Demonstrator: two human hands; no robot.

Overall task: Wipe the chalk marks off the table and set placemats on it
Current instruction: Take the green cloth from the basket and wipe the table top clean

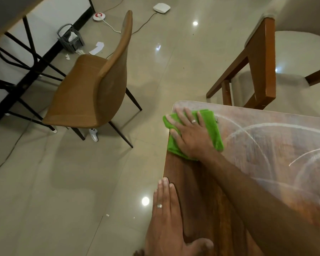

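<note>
Wooden table (201, 182) is carrying chalk marks (248, 133) sweeping rightward from the green cloth (209, 122), which the right hand (190, 135) is pressing flat-fingered at the corner; the left hand (164, 215) is resting straight-fingered along the near edge.

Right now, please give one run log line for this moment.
right hand flat on green cloth | left hand on table edge | chalk marks remain

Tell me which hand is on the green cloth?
The right hand, flat on the green cloth at the table's corner. The left hand rests on the table's edge, holding nothing.
</note>
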